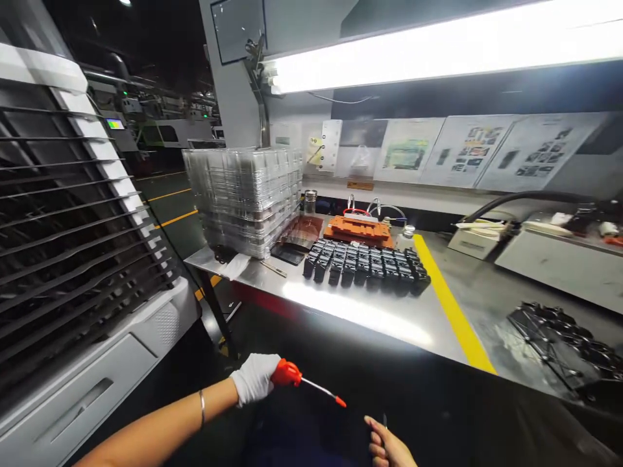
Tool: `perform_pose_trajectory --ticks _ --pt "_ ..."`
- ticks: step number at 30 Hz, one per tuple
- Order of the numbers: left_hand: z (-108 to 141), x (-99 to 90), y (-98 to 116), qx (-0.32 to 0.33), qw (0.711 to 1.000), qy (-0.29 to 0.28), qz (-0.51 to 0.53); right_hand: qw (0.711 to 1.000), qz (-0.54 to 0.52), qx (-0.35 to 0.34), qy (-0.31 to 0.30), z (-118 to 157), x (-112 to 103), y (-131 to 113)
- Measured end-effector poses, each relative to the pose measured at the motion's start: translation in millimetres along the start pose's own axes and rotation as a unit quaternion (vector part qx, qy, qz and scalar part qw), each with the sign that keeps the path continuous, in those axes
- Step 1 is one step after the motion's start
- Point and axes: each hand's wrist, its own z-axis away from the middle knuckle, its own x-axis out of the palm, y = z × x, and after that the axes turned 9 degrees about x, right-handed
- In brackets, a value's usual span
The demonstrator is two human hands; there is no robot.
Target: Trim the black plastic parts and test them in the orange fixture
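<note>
My left hand (257,378), in a white glove, is closed around a red-handled tool (287,373) with a thin metal shaft and a red tip. The tool points right and down, in front of the table's near edge. Lower right of its tip, my bare right hand (387,444) has its fingers curled in. A thin dark piece sticks up by the thumb, too small to name. Beyond both hands, rows of black plastic parts (365,266) stand on the metal table (341,308). Behind them sits an orange fixture (359,230) with red and pale tubes.
Stacked clear plastic trays (248,201) rise at the table's left end. A pen-like tool (273,268) lies near the front edge. Yellow tape (452,305) crosses the table, with more black parts (569,344) at right. A slatted white machine (160,331) stands at left.
</note>
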Motion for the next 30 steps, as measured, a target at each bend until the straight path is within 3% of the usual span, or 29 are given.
perform_pose_trajectory --ticks 3,7,11,16,23,26,30 --pt "-3.6 -0.3 17.2 0.032 0.999 -0.021 0.032 0.993 -0.093 0.067 -0.011 8.0 2.7 -0.6" --pt "-18.6 3.0 43.4 0.099 0.99 -0.09 0.037 0.992 -0.098 0.079 -0.015 9.9 1.4 1.1" --pt "-38.2 16.9 56.5 0.066 0.988 -0.135 -0.02 0.981 -0.176 0.074 -0.024 11.5 -12.2 -0.5" --pt "-60.7 35.0 47.6 0.035 0.981 -0.165 -0.099 0.964 -0.256 0.065 -0.029 22.0 -15.6 -5.6" --pt "-92.5 24.8 19.4 -0.013 0.98 -0.128 -0.153 0.973 -0.228 0.034 0.0 34.2 -2.5 -14.2" --pt "-85.9 28.6 18.4 -0.024 0.984 -0.114 -0.137 0.975 -0.219 0.032 0.005 34.4 1.1 -13.8" --pt "-61.5 47.6 27.8 -0.02 0.983 -0.141 -0.119 0.98 -0.192 0.044 0.015 33.0 1.7 -11.9"
